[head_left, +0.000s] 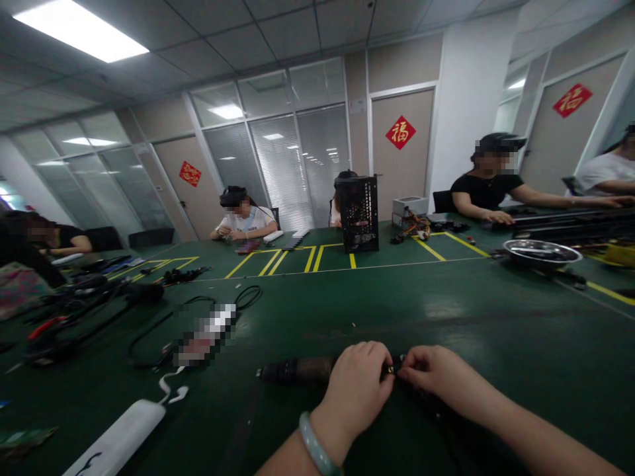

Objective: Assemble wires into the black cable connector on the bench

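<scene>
From the head cam, the person was hunched over a green workbench (496, 330) with a short thick black cable (297, 370) lying across the table just in front of them, a brownish stretch along its length. The left hand (354, 390), with a pale jade bangle (317, 443) on the wrist, and the right hand (429, 373) met at its small metal-tipped end (394, 367), fingers (404, 372) on both sides closed narrow and pinching it, though the grip hid most of the detail. As far as I could tell, that end wasn't plugged into anything, and I couldn't see whether anything had been done to it. Plenty was left lying around: a loose coil of thin black cable (129, 347) sat off to the left, a white bar with a white cord (116, 439) lay near the front edge, and a steel dish (540, 251) sat over on the right. Farther down the bench stood an open black PC case (358, 213), and a co-worker in a white shirt (243, 221) was working with their own hands across the table.
</scene>
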`<state>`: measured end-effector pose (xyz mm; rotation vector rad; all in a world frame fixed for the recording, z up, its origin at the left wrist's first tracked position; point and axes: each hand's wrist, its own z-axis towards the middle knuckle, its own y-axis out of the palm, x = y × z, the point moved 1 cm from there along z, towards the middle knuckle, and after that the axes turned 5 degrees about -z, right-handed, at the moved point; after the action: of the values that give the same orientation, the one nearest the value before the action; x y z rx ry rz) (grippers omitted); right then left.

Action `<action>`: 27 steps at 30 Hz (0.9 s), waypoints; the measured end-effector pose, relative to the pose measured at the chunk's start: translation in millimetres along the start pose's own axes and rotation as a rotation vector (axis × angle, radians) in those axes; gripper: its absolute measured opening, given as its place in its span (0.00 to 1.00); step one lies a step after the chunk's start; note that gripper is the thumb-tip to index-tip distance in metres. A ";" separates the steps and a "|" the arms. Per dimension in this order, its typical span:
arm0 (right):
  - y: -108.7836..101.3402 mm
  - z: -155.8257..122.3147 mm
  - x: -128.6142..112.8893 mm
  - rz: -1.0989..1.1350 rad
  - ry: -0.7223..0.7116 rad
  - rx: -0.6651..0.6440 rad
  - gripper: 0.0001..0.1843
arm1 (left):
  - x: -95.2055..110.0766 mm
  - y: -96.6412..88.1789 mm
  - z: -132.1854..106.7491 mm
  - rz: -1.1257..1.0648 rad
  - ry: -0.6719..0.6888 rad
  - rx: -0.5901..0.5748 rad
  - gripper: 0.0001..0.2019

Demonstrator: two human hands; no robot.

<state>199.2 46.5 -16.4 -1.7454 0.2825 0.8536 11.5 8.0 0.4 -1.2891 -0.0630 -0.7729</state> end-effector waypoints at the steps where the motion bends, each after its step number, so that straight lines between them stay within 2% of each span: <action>1: -0.3 -0.1 0.2 -0.002 -0.003 -0.006 0.10 | 0.0 -0.1 0.1 0.001 0.006 -0.003 0.08; 11: -3.9 -3.1 -1.1 -0.072 -0.056 0.035 0.09 | 3.0 -2.2 -0.3 0.017 0.054 -0.011 0.03; 17: 0.6 -2.8 1.8 0.031 -0.053 0.013 0.11 | 2.1 -3.1 -0.3 0.039 0.058 -0.022 0.03; 27: -2.3 -2.9 -2.0 0.080 -0.074 -0.031 0.07 | 3.2 -2.0 -0.1 0.047 0.058 -0.031 0.05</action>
<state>200.3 44.2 -13.0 -1.7365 0.2930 0.9829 12.7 6.3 3.5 -1.2927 0.0259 -0.7724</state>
